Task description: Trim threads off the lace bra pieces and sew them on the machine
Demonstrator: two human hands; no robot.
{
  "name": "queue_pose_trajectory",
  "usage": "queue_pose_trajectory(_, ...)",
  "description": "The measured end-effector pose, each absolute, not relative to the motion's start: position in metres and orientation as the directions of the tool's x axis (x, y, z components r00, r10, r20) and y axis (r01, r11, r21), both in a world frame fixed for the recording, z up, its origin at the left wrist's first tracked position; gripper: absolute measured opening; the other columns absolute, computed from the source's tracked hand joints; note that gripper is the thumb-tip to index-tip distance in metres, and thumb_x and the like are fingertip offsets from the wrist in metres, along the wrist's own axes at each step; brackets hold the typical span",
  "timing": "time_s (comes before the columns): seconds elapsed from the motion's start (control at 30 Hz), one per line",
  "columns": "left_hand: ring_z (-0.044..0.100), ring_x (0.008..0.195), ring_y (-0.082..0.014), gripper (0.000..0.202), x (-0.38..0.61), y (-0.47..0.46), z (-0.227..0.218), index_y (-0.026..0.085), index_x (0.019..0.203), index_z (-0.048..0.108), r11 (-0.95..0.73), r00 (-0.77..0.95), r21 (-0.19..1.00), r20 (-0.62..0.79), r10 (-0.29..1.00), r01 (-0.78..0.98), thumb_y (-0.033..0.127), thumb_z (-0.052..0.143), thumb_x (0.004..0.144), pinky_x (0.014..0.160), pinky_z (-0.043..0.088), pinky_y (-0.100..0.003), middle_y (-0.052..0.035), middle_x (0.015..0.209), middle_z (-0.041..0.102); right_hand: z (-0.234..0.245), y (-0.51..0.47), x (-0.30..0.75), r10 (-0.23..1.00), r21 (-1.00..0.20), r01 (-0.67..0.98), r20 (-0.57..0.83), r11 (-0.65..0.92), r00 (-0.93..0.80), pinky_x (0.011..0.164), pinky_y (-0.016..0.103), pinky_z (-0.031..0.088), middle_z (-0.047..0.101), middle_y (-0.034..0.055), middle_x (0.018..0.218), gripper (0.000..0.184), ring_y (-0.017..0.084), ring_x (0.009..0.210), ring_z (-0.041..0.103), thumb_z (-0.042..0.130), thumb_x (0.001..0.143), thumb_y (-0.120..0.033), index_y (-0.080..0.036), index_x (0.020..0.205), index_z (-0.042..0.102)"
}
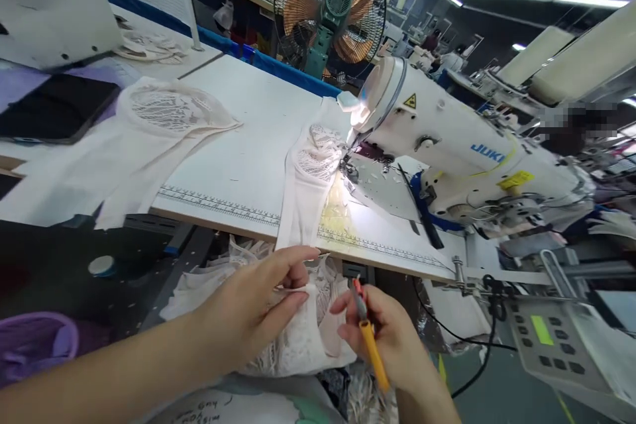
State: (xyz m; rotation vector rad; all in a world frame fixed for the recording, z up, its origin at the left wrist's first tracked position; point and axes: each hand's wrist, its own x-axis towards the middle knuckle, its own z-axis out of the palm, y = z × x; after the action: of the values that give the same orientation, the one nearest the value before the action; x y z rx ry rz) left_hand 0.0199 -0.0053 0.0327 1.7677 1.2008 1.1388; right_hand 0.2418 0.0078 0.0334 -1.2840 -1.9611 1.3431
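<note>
My left hand [268, 298] pinches the edge of a white lace bra piece [298, 344] between thumb and fingertips, over my lap. My right hand [382, 324], just to the right, is closed around thread snips [370, 351] with a yellow handle and a red part near the metal tip. The snips point up and away from me, apart from the fabric. Another white lace bra piece [315, 159] lies under the needle area of the sewing machine [422, 119], its band hanging over the table edge behind my left hand.
A further bra piece [169, 112] lies on the left of the white table [238, 165], beside a black phone [59, 106]. Beyond the table stands a fan [330, 10]. At right is a control panel [551, 338] with cables; lower left, a purple basket [40, 338].
</note>
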Motion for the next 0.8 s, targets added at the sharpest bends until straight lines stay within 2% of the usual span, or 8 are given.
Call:
queue_pose_trajectory(0.13, 0.059, 0.068, -0.013, 0.041, 0.034, 0.002, 0.025, 0.025, 0.125, 0.046, -0.442, 0.245, 0.841, 0.378, 0.893, 0.313, 0.021, 0.045, 0.085, 0.066, 0.048, -0.022, -0.0002, 0.08, 0.062, 0.038, 0.019, 0.232, 0.909, -0.961, 0.241, 0.023, 0.135, -0.417, 0.057, 0.026, 0.043, 0.061, 0.0028, 0.082, 0.018, 0.015, 0.067, 0.052, 0.064, 0.074, -0.029, -0.021, 0.074, 0.048)
queue_pose_trajectory(0.27, 0.06, 0.071, -0.0113, 0.044, 0.04, 0.005, 0.017, 0.032, 0.127, 0.044, -0.485, 0.216, 0.818, 0.437, 0.873, 0.308, 0.018, 0.047, 0.086, 0.07, 0.046, -0.02, 0.0025, 0.085, 0.061, 0.04, 0.027, 0.219, 0.9, -0.969, 0.186, 0.068, 0.162, -0.43, 0.059, 0.026, 0.044, 0.059, 0.001, 0.077, 0.015, 0.014, 0.066, 0.051, 0.063, 0.075, -0.024, -0.021, 0.075, 0.048)
queue_pose_trajectory(0.37, 0.061, 0.071, -0.0128, 0.042, 0.037, 0.007, 0.016, 0.029, 0.126, 0.044, -0.468, 0.232, 0.841, 0.415, 0.88, 0.269, 0.021, 0.048, 0.085, 0.068, 0.047, -0.021, 0.0014, 0.084, 0.061, 0.038, 0.028, 0.214, 0.899, -0.964, 0.168, 0.121, 0.208, -0.421, 0.061, 0.026, 0.044, 0.057, 0.0001, 0.075, 0.014, 0.014, 0.067, 0.051, 0.062, 0.074, -0.021, -0.021, 0.075, 0.048)
queue_pose_trajectory(0.47, 0.06, 0.069, -0.0161, 0.027, 0.032, 0.009, 0.025, 0.023, 0.108, 0.057, -0.259, 0.267, 0.919, 0.18, 0.947, 0.297, 0.031, 0.05, 0.083, 0.059, 0.046, -0.022, -0.0015, 0.08, 0.062, 0.036, 0.027, 0.212, 0.895, -0.945, 0.188, 0.173, 0.268, -0.411, 0.06, 0.026, 0.045, 0.057, 0.0006, 0.074, 0.013, 0.015, 0.068, 0.054, 0.061, 0.074, -0.018, -0.021, 0.075, 0.049)
queue_pose_trajectory(0.53, 0.053, 0.057, -0.015, 0.02, 0.031, 0.012, 0.032, 0.02, 0.082, 0.061, -0.115, 0.321, 0.94, 0.007, 0.947, 0.321, 0.037, 0.05, 0.081, 0.047, 0.039, -0.02, -0.0006, 0.067, 0.058, 0.037, 0.027, 0.211, 0.879, -0.92, 0.191, 0.242, 0.343, -0.412, 0.059, 0.026, 0.044, 0.059, 0.001, 0.074, 0.013, 0.015, 0.067, 0.055, 0.06, 0.074, -0.015, -0.021, 0.074, 0.048)
queue_pose_trajectory(0.57, 0.046, 0.05, -0.0133, 0.024, 0.031, 0.013, 0.036, 0.02, 0.07, 0.058, -0.068, 0.353, 0.95, -0.047, 0.934, 0.306, 0.039, 0.049, 0.081, 0.042, 0.033, -0.02, 0.001, 0.059, 0.051, 0.038, 0.027, 0.21, 0.863, -0.902, 0.185, 0.289, 0.391, -0.414, 0.059, 0.025, 0.044, 0.06, 0.0007, 0.075, 0.014, 0.014, 0.066, 0.055, 0.059, 0.074, -0.013, -0.021, 0.073, 0.048)
queue_pose_trajectory(0.67, 0.03, 0.043, -0.0103, 0.036, 0.033, 0.015, 0.039, 0.02, 0.052, 0.042, -0.028, 0.414, 0.978, -0.06, 0.908, 0.204, 0.041, 0.045, 0.081, 0.04, 0.023, -0.021, 0.0042, 0.048, 0.032, 0.039, 0.027, 0.209, 0.824, -0.862, 0.17, 0.374, 0.478, -0.425, 0.061, 0.025, 0.044, 0.061, -0.0005, 0.074, 0.018, 0.013, 0.066, 0.056, 0.059, 0.075, -0.01, -0.022, 0.072, 0.045)
queue_pose_trajectory(0.8, 0.032, 0.045, -0.0102, 0.035, 0.034, 0.014, 0.029, 0.019, 0.053, 0.038, -0.125, 0.41, 0.954, 0.003, 0.912, 0.271, 0.038, 0.04, 0.082, 0.043, 0.023, -0.022, 0.0039, 0.05, 0.032, 0.034, 0.03, 0.211, 0.869, -0.921, 0.166, 0.256, 0.352, -0.424, 0.058, 0.025, 0.043, 0.06, 0.0003, 0.074, 0.017, 0.013, 0.064, 0.053, 0.063, 0.075, -0.015, -0.021, 0.075, 0.047)
